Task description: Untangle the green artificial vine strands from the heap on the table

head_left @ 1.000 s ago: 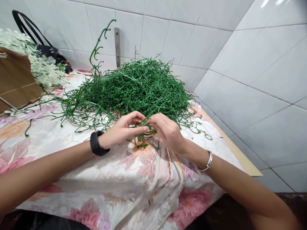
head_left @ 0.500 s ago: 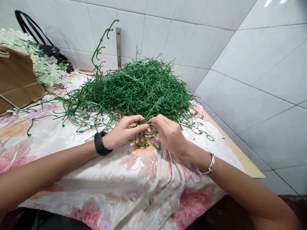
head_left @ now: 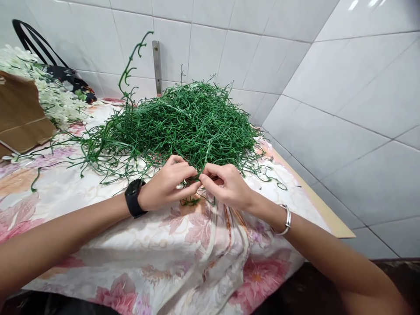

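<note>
A big tangled heap of green artificial flower stems lies in front of me. At its near edge my two hands meet, fingertips almost touching. My left hand, with a black band on the wrist, pinches green stem between thumb and fingers. My right hand, a silver bangle on its wrist, pinches the stem too, just right of the left fingertips. Part of the stem runs up from the fingers over the heap, and curly green ends hang below the left hand. The exact grip points are hidden by the fingers.
A floral cloth covers the table, gathered in folds at the front. Left stand a brown cardboard box, white artificial flowers and a dark bag. Tiled walls close off the back and right. A board edge sticks out at right.
Both hands have drawn into tighter pinches, fingertips closer together. Fewer green ends show beneath them. The whole view has shifted slightly.
</note>
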A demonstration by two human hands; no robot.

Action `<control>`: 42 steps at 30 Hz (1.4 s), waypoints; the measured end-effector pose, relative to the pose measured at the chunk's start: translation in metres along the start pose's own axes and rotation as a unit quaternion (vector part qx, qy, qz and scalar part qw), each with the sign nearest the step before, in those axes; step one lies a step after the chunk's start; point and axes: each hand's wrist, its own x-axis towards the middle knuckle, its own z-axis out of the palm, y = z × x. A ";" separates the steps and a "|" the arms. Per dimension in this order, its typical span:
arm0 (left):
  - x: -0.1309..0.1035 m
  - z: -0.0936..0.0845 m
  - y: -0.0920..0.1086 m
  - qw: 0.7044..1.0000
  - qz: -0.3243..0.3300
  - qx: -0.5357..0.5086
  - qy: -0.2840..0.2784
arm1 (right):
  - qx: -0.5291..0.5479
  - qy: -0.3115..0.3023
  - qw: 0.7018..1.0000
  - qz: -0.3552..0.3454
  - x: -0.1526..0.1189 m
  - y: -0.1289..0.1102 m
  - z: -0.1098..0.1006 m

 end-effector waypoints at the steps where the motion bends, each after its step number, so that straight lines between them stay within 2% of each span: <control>1: 0.000 0.000 0.001 1.000 0.019 0.019 0.002 | 0.010 -0.004 1.000 0.002 0.000 -0.001 -0.001; 6: 0.001 0.000 0.006 0.992 0.090 0.074 0.045 | 0.110 0.001 0.993 0.041 0.001 -0.004 -0.004; 11: 0.004 -0.005 0.013 0.984 0.130 0.097 0.070 | 0.237 -0.018 0.962 0.131 0.004 -0.010 -0.006; 13: 0.006 -0.007 0.013 0.986 0.121 0.097 0.066 | 0.281 -0.019 0.948 0.149 0.006 -0.012 -0.008; 17: 0.007 -0.010 0.012 0.999 0.039 0.027 0.017 | 0.326 -0.023 0.933 0.153 0.010 -0.010 -0.015; 20: 0.006 -0.007 0.010 1.000 0.012 -0.003 -0.001 | 0.313 -0.023 0.936 0.160 0.011 -0.008 -0.019; 24: 0.000 0.003 0.008 0.997 0.021 0.068 0.001 | 0.157 0.020 0.982 0.103 0.009 -0.004 -0.017; 27: -0.002 0.009 0.008 0.996 0.027 0.088 0.006 | 0.074 0.054 0.994 0.068 0.007 -0.001 -0.014; 31: -0.001 0.014 0.010 0.995 0.027 0.079 0.045 | 0.130 0.083 0.985 0.079 0.009 -0.001 -0.013; 34: -0.001 0.017 0.011 0.994 0.025 0.078 0.076 | 0.172 0.071 0.978 0.097 0.012 0.000 -0.015; 37: -0.002 0.021 0.010 0.991 0.014 0.084 0.104 | 0.169 0.057 0.978 0.107 0.015 0.003 -0.018; 42: -0.001 0.025 0.008 0.989 0.000 0.090 0.117 | 0.188 0.069 0.972 0.120 0.019 0.001 -0.014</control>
